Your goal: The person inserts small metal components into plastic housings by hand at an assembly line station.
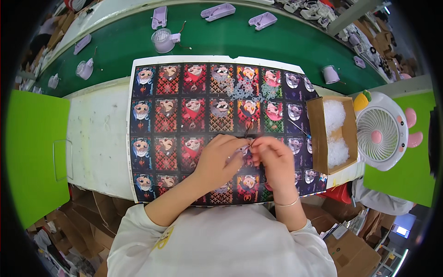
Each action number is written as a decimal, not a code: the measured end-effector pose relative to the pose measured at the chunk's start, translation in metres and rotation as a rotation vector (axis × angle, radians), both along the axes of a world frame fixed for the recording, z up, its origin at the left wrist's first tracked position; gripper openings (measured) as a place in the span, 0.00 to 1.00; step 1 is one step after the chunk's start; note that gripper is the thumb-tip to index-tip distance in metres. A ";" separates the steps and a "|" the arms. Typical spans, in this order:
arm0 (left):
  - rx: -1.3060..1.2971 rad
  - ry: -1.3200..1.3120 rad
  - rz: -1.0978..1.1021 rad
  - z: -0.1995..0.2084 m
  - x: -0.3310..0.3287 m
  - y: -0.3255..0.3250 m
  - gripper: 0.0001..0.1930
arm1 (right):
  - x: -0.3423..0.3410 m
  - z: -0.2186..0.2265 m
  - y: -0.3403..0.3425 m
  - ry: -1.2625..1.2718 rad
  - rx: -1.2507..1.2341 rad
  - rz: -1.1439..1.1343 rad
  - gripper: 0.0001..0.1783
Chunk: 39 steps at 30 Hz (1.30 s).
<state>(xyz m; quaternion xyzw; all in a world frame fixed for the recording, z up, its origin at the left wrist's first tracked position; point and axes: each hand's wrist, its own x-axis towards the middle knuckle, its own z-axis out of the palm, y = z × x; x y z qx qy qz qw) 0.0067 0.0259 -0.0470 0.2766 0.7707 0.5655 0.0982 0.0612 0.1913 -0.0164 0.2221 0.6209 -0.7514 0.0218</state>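
Head view, centre frame: left hand (220,159) and right hand (273,159) pinched together on a tiny part with a thin dark wire (248,131), over a printed sheet of cartoon figures (152,124). Likely feather-light, springy and easily lost; best gripped at fingertips, close to the joint. Heap of small clear rings (242,88) above, open cardboard box (318,134) of clear pieces and white desk fan (383,131) crowding right.
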 end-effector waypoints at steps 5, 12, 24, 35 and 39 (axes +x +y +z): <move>0.070 -0.059 -0.039 -0.007 -0.004 -0.004 0.19 | -0.001 0.002 -0.015 0.369 0.665 0.184 0.11; 0.068 -0.045 -0.069 -0.007 -0.006 -0.003 0.21 | -0.006 0.006 -0.007 0.571 0.957 0.394 0.15; 0.108 -0.017 -0.067 -0.010 -0.005 -0.004 0.21 | -0.012 -0.015 0.070 0.205 1.398 0.237 0.03; 0.080 -0.061 -0.034 -0.007 -0.002 -0.001 0.21 | 0.014 0.007 -0.021 0.326 0.945 0.221 0.07; 0.015 -0.020 0.044 -0.005 0.001 0.004 0.18 | 0.017 0.004 -0.033 0.299 1.044 0.168 0.09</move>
